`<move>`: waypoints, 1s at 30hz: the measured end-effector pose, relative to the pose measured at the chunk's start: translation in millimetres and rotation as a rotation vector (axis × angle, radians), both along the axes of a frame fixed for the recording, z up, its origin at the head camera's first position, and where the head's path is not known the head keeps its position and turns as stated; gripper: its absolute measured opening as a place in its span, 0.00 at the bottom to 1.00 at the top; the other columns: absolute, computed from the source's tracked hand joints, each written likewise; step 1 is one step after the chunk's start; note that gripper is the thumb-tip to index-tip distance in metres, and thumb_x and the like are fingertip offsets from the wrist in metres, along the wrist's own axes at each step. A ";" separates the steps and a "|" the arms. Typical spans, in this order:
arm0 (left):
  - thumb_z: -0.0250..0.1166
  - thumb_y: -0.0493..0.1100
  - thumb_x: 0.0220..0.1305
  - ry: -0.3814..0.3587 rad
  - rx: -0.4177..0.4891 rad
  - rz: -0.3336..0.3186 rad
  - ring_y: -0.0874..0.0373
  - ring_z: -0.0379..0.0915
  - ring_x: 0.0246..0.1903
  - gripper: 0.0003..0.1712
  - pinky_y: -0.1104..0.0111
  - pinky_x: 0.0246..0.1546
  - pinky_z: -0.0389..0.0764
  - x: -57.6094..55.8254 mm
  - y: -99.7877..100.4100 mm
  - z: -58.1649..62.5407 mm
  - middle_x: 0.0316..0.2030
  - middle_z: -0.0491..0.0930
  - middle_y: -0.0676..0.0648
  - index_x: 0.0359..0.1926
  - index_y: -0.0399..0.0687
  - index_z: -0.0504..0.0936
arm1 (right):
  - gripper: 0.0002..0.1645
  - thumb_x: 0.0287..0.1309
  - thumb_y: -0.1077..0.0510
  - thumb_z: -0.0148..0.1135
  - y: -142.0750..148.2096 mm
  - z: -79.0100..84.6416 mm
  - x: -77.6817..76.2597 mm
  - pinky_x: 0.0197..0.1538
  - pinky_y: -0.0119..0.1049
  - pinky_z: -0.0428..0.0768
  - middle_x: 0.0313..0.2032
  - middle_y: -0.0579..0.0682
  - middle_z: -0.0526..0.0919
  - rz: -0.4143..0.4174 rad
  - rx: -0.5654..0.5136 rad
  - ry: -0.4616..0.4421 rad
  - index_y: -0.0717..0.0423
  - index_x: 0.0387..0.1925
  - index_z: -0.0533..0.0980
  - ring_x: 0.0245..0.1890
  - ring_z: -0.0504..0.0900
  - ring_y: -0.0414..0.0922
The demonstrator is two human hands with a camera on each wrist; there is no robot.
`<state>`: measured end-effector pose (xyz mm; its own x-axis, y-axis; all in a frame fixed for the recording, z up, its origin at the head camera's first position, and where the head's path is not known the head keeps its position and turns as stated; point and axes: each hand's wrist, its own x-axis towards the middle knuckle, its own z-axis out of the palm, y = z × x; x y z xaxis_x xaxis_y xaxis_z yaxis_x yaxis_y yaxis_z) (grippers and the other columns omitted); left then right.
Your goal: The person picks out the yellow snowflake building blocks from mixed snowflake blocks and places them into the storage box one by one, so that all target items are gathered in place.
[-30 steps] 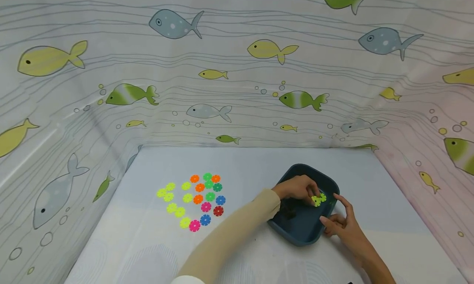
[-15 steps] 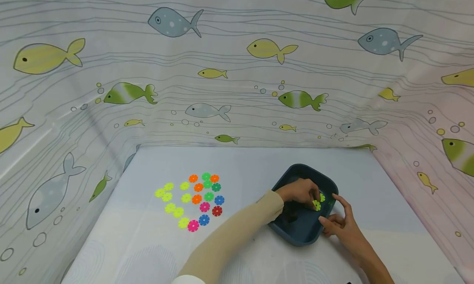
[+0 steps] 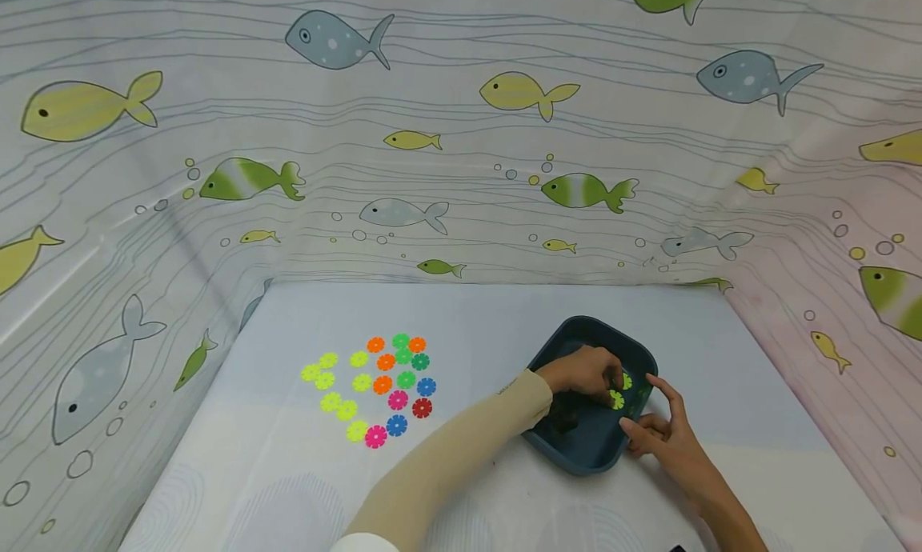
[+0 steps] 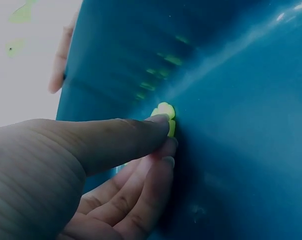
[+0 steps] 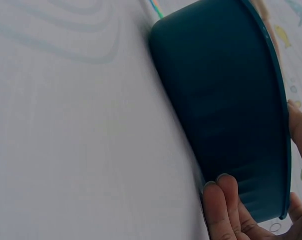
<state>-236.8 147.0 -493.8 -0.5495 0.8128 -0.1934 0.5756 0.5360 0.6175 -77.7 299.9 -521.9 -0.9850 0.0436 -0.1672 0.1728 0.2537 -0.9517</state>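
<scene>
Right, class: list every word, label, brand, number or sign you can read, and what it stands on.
No text can be read.
Left sleeve: small dark mark near the cuff, possibly lettering, too small to read.
Blue tray, flower-shaped discs, fish-print backdrop: no lettering visible.

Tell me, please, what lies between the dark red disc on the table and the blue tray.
The left arm's beige sleeve crosses between the dark red disc and the blue tray, as the head view shows.
</scene>
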 end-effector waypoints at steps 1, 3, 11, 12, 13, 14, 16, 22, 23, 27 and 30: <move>0.78 0.39 0.59 0.000 0.001 0.002 0.69 0.77 0.30 0.15 0.78 0.30 0.77 0.1 -0.5 0.3 0.33 0.81 0.59 0.48 0.51 0.87 | 0.52 0.73 0.54 0.62 -0.4 0.1 -0.1 0.42 0.42 0.84 0.40 0.60 0.82 -0.001 -0.001 -0.001 0.29 0.79 0.37 0.34 0.85 0.55; 0.78 0.39 0.59 0.004 0.001 0.005 0.70 0.77 0.30 0.15 0.79 0.30 0.77 0.5 -2.4 1.6 0.34 0.82 0.59 0.48 0.51 0.87 | 0.52 0.73 0.53 0.62 -1.1 0.2 -0.1 0.42 0.42 0.84 0.40 0.61 0.82 0.000 -0.005 -0.001 0.30 0.79 0.37 0.35 0.85 0.55; 0.75 0.41 0.63 0.016 0.081 -0.023 0.71 0.78 0.30 0.13 0.79 0.31 0.78 -7.1 -22.3 10.8 0.33 0.83 0.60 0.48 0.50 0.86 | 0.52 0.73 0.53 0.63 -2.9 -0.2 -0.7 0.42 0.43 0.84 0.40 0.61 0.82 -0.011 -0.008 -0.011 0.29 0.79 0.37 0.35 0.85 0.55; 0.75 0.41 0.63 0.014 0.107 -0.028 0.71 0.79 0.29 0.12 0.79 0.30 0.78 -9.5 -26.4 11.9 0.31 0.83 0.60 0.48 0.49 0.85 | 0.53 0.73 0.53 0.63 -2.8 -0.3 -0.9 0.42 0.43 0.84 0.40 0.61 0.82 -0.012 -0.008 -0.013 0.29 0.79 0.37 0.35 0.85 0.55; 0.75 0.41 0.64 0.008 0.125 -0.024 0.70 0.79 0.28 0.12 0.78 0.30 0.79 -11.5 -30.4 13.7 0.31 0.82 0.59 0.47 0.49 0.85 | 0.53 0.73 0.53 0.63 -2.7 -0.2 -1.2 0.42 0.43 0.84 0.40 0.61 0.82 -0.014 -0.005 -0.015 0.28 0.79 0.37 0.35 0.85 0.55; 0.74 0.41 0.64 0.004 0.149 -0.020 0.69 0.79 0.28 0.12 0.78 0.30 0.79 -13.4 -34.6 15.9 0.31 0.82 0.59 0.47 0.48 0.85 | 0.53 0.73 0.52 0.63 -2.4 -0.2 -1.4 0.42 0.43 0.84 0.40 0.61 0.82 -0.014 -0.003 -0.016 0.28 0.79 0.37 0.35 0.85 0.55; 0.73 0.41 0.65 0.001 0.192 -0.018 0.68 0.79 0.26 0.11 0.77 0.29 0.79 -16.4 -42.3 20.2 0.29 0.82 0.58 0.47 0.47 0.85 | 0.53 0.72 0.52 0.63 -1.9 -0.1 -2.0 0.42 0.43 0.84 0.41 0.61 0.82 -0.015 0.001 -0.019 0.28 0.79 0.36 0.35 0.85 0.55; 0.70 0.41 0.68 -0.006 0.268 -0.051 0.64 0.81 0.27 0.13 0.76 0.29 0.79 -15.8 -59.0 31.4 0.28 0.83 0.56 0.50 0.40 0.84 | 0.54 0.72 0.51 0.64 -1.5 0.0 -3.2 0.42 0.42 0.84 0.41 0.59 0.82 -0.029 0.009 -0.034 0.28 0.78 0.36 0.36 0.85 0.54; 0.70 0.41 0.69 -0.009 0.277 -0.057 0.64 0.81 0.27 0.13 0.76 0.30 0.79 -15.1 -61.2 32.0 0.28 0.83 0.56 0.51 0.40 0.84 | 0.54 0.72 0.51 0.64 -1.6 0.0 -3.2 0.42 0.42 0.84 0.40 0.59 0.82 -0.031 0.008 -0.035 0.28 0.78 0.36 0.36 0.85 0.54; 0.69 0.42 0.70 -0.022 0.307 -0.074 0.59 0.83 0.30 0.13 0.76 0.30 0.80 -13.1 -69.5 31.1 0.30 0.84 0.54 0.52 0.41 0.83 | 0.54 0.72 0.50 0.64 -2.4 0.6 -3.5 0.42 0.42 0.84 0.40 0.59 0.82 -0.031 0.008 -0.040 0.29 0.78 0.36 0.35 0.85 0.55; 0.68 0.44 0.71 -0.032 0.327 -0.090 0.56 0.84 0.32 0.13 0.75 0.31 0.81 -11.7 -75.1 30.2 0.32 0.84 0.53 0.52 0.43 0.83 | 0.54 0.72 0.50 0.64 -3.2 1.5 -3.8 0.42 0.42 0.84 0.40 0.59 0.82 -0.035 0.011 -0.042 0.29 0.79 0.36 0.36 0.85 0.54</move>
<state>-248.5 71.9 -463.7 -0.4706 0.8796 0.0691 0.5889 0.2548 0.7670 -81.5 296.7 -520.4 -0.9749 0.0797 -0.2078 0.2215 0.2571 -0.9407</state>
